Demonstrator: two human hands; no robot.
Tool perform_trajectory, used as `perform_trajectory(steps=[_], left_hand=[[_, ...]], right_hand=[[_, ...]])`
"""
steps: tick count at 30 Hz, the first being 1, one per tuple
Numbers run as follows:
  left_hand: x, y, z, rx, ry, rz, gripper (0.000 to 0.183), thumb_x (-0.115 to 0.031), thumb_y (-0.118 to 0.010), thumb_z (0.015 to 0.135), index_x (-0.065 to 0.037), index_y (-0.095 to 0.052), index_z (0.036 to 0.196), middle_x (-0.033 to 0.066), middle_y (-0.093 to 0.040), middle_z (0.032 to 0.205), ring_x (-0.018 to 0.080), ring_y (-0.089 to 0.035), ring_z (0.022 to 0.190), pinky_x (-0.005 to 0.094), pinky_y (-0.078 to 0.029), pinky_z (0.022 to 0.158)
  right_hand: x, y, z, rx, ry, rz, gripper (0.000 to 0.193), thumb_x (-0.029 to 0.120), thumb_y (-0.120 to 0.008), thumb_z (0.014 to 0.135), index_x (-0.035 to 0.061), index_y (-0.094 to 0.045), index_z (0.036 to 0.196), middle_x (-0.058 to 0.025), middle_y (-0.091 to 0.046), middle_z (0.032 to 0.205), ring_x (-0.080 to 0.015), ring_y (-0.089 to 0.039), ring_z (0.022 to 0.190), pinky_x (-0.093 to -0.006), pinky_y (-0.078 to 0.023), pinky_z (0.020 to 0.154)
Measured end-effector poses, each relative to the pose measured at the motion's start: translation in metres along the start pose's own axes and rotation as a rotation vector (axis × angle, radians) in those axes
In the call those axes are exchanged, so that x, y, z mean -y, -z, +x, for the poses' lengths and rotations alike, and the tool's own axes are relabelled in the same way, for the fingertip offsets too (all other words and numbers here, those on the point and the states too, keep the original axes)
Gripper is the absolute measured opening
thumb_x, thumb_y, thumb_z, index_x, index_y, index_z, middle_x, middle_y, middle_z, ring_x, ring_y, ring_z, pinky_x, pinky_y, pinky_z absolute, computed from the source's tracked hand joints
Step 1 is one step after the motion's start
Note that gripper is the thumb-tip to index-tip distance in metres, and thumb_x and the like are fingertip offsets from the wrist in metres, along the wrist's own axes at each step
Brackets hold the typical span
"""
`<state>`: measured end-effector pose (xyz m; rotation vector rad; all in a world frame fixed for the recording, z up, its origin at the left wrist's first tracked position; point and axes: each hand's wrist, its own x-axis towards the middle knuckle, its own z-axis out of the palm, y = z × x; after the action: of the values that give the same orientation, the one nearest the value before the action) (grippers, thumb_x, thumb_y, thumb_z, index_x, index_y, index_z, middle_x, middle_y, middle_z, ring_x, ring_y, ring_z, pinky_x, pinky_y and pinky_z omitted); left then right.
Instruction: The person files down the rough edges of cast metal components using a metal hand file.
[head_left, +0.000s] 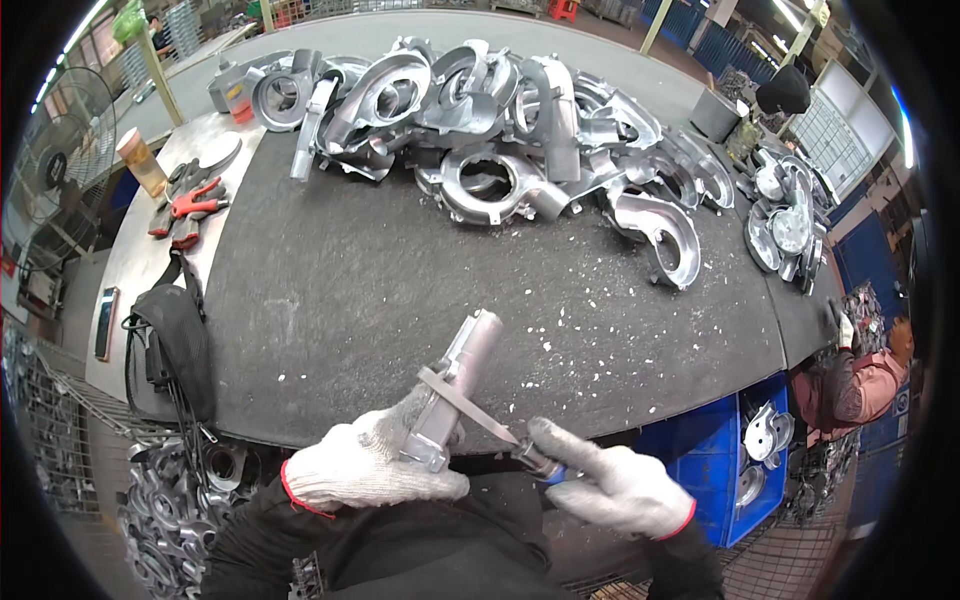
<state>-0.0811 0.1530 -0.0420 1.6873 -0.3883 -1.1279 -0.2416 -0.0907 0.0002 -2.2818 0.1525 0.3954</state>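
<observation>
Near the table's front edge, my gloved left hand is closed around a silver metal casting, which tilts up and to the right. A gloved right hand, also mine, grips a file-like tool with a long flat blade, a metal collar and a bit of blue at the grip. Its blade lies across the casting, apparently touching it. The fingers hide most of the tool's grip. Beyond my hands, a large heap of similar ring-shaped castings covers the far side of the dark mat.
Red-and-grey gloves, a cup, a phone and a black bag lie at left. A blue bin with metal parts stands at lower right. Another person works at far right. Pale chips dot the mat.
</observation>
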Motion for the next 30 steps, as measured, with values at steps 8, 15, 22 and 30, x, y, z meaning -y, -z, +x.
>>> perform_trajectory(steps=[8, 15, 22, 30], left_hand=[[-0.005, 0.016, 0.006, 0.299, -0.043, -0.127, 0.066, -0.012, -0.09, 0.073, -0.004, -0.059, 0.131, 0.0028, -0.067, 0.104, 0.0137, -0.062, 0.093, 0.0298, -0.051, 0.084], [-0.002, 0.022, -0.003, 0.289, 0.077, -0.2, 0.051, -0.009, -0.086, 0.077, 0.002, -0.065, 0.123, 0.0055, -0.071, 0.107, 0.0142, -0.065, 0.098, 0.0291, -0.052, 0.086], [-0.001, 0.026, -0.003, 0.273, 0.046, -0.002, 0.057, -0.019, -0.091, 0.076, 0.001, -0.067, 0.124, 0.0066, -0.073, 0.106, 0.0137, -0.067, 0.095, 0.029, -0.054, 0.086], [-0.004, 0.036, -0.005, 0.402, 0.03, 0.183, 0.056, -0.031, -0.088, 0.078, -0.006, -0.07, 0.124, 0.0022, -0.075, 0.097, 0.011, -0.068, 0.089, 0.0279, -0.054, 0.08]], right_hand=[[-0.01, 0.003, -0.003, 0.228, -0.081, 0.141, 0.071, 0.035, -0.064, 0.095, 0.0126, -0.036, 0.157, -0.0151, -0.065, 0.136, -0.0253, -0.069, 0.114, -0.0302, -0.052, 0.094], [-0.004, -0.015, -0.01, -0.088, 0.101, -0.036, 0.055, 0.02, -0.079, 0.081, 0.0081, -0.061, 0.131, -0.0105, -0.074, 0.096, -0.0281, -0.075, 0.083, -0.0339, -0.059, 0.071], [0.012, 0.001, 0.003, 0.212, -0.01, -0.329, 0.057, 0.032, -0.079, 0.079, 0.0136, -0.063, 0.13, -0.0081, -0.071, 0.085, -0.0282, -0.071, 0.071, -0.0366, -0.056, 0.06], [0.003, -0.007, 0.012, 0.206, 0.075, -0.437, 0.052, 0.032, -0.081, 0.075, 0.0172, -0.067, 0.122, -0.0074, -0.068, 0.083, -0.0286, -0.069, 0.069, -0.0368, -0.055, 0.059]])
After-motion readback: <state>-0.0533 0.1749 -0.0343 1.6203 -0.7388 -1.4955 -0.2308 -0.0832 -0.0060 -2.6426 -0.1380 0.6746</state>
